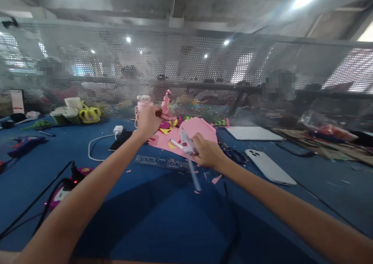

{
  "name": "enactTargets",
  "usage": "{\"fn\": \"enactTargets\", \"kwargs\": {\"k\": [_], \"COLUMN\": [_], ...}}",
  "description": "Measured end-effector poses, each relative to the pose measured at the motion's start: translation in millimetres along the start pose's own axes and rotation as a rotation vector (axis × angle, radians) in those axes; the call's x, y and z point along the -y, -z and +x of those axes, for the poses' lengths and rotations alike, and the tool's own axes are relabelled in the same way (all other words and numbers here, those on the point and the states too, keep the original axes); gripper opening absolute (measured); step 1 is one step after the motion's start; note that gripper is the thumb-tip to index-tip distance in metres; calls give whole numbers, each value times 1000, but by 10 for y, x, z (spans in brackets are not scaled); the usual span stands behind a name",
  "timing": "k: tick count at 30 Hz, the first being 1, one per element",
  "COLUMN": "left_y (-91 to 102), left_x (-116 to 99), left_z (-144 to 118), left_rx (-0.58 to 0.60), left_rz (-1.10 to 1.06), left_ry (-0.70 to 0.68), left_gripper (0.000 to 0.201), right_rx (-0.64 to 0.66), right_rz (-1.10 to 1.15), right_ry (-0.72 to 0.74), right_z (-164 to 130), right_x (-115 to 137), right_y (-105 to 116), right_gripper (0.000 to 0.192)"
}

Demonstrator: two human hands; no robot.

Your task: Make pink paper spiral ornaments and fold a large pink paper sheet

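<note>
Reaching farther over the blue counter, the left hand is closed on a small dark piece, while the translucent glue stick is gripped in the right hand's fingers, its long axis slanting near-right, just right of it.

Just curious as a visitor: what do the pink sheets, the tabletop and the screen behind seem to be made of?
Pink sheets: probably craft foam or paper, matte, flat, with cut scraps around. Tabletop: seemingly a blue cloth or felt cover, dull, no glare. Screen: likely perforated metal, grey with regular round holes.
</note>
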State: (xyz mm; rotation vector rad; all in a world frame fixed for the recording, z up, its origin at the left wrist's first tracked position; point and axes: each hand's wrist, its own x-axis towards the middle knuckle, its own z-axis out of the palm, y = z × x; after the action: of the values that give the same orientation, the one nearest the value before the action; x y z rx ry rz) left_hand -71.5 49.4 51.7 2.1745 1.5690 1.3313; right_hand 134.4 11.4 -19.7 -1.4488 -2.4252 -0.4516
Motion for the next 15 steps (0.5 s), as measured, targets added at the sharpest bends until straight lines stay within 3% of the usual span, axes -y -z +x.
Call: {"fn": "enactTargets", "kwargs": {"k": [4, 7, 11, 15], "left_y": [-384, -707, -1012, -1132], "left_x": [125, 179, 213, 236], "left_z": [-91, -252, -497, -628], "left_rx": [84, 179, 298, 394], "left_rz": [-200, -274, -343, -401], "left_ry": [42, 77, 111, 148], "left_gripper": [19, 17, 13, 18], "right_rx": [-225, -339, -246, -55], "right_rz": [287, 419, 428, 398], "right_ry": [261, 340, 494, 620], "right_z": [-324, -481, -635, -732], "right_x": [-500, -682, -791, -829], "right_y": [-164, -283, -271, -155], "right_gripper": [10, 7, 16, 16]}}
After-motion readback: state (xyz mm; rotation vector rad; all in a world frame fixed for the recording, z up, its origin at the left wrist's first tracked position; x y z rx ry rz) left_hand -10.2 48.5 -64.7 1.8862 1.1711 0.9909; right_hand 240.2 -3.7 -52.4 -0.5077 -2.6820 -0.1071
